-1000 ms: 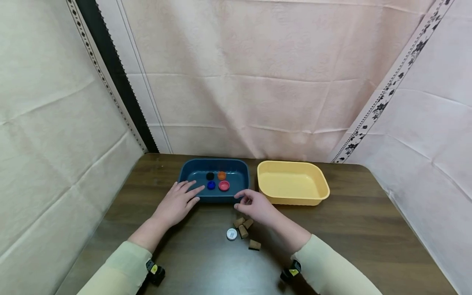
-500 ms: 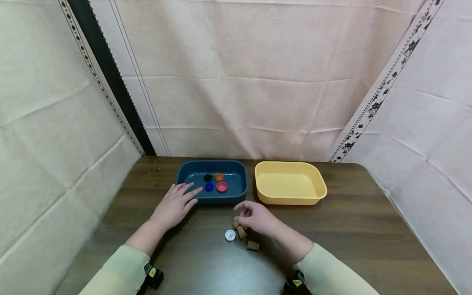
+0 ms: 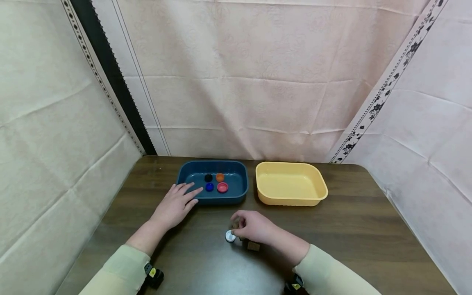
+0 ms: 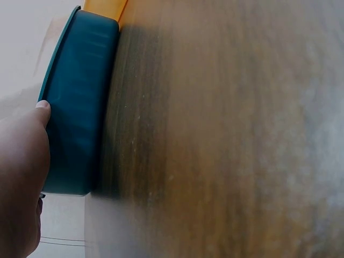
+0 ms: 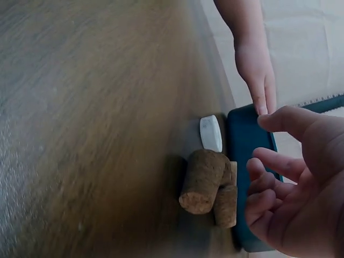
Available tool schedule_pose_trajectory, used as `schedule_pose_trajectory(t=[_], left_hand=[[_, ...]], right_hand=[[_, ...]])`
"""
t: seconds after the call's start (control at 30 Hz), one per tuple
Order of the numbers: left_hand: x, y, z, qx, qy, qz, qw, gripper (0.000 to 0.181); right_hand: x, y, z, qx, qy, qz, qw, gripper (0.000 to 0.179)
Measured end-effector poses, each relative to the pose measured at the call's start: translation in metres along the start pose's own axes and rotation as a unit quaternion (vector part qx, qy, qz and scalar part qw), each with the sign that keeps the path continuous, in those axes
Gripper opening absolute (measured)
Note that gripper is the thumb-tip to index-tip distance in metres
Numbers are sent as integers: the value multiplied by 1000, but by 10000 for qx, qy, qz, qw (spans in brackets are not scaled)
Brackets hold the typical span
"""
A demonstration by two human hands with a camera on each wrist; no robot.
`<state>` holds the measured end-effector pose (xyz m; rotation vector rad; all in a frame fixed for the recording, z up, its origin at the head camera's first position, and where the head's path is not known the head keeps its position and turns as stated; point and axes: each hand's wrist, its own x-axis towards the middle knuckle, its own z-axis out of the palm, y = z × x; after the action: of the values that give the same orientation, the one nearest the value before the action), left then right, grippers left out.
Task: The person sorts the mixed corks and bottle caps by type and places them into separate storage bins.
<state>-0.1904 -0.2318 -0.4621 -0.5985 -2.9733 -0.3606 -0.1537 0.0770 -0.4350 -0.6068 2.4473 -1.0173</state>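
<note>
My left hand (image 3: 172, 207) rests with spread fingers on the front left rim of the dark blue tray (image 3: 221, 200); in the left wrist view, its thumb lies at the tray's edge (image 4: 80, 91). Black (image 3: 208, 178), orange (image 3: 220, 177), blue (image 3: 209, 187) and pink (image 3: 222, 187) caps lie inside. My right hand (image 3: 258, 227) hovers over several corks (image 5: 201, 180), mostly hiding them in the head view. Its thumb and index finger stand apart near a white cap (image 3: 229, 237), holding nothing. In the right wrist view, the white cap (image 5: 210, 133) lies beyond the corks.
A yellow tray (image 3: 291, 202) stands right of the blue one, near the back of the wooden table (image 3: 346, 229). One cork (image 3: 253, 246) lies apart, nearer the front. Cloth sheets (image 3: 236, 82) hang behind and at both sides.
My right hand has moved from the blue tray's front right corner down toward the front, over the corks and up to the white cap. The left hand stays on the tray.
</note>
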Motion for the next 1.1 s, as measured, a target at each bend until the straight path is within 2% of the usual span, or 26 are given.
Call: schedule_pose_trajectory(t=[0.23, 0.4, 0.63, 0.83, 1.1], left_hand=[[0, -1, 0, 18, -20, -18, 10000, 50], [0, -1, 1, 2, 2, 2, 10000, 50], [0, -1, 1, 15, 23, 24, 10000, 50], [0, -1, 1, 48, 9, 23, 10000, 51], [1, 0, 1, 61, 11, -2, 10000, 50]], right_hand=[[4, -5, 12, -1137, -63, -51, 9935, 32], [5, -7, 16, -1622, -34, -96, 9867, 30], [8, -3, 22, -2311, 79, -309, 9724, 30], [8, -2, 24, -2551, 95, -370, 9662, 30], [7, -4, 23, -2613, 117, -396, 9644, 30]])
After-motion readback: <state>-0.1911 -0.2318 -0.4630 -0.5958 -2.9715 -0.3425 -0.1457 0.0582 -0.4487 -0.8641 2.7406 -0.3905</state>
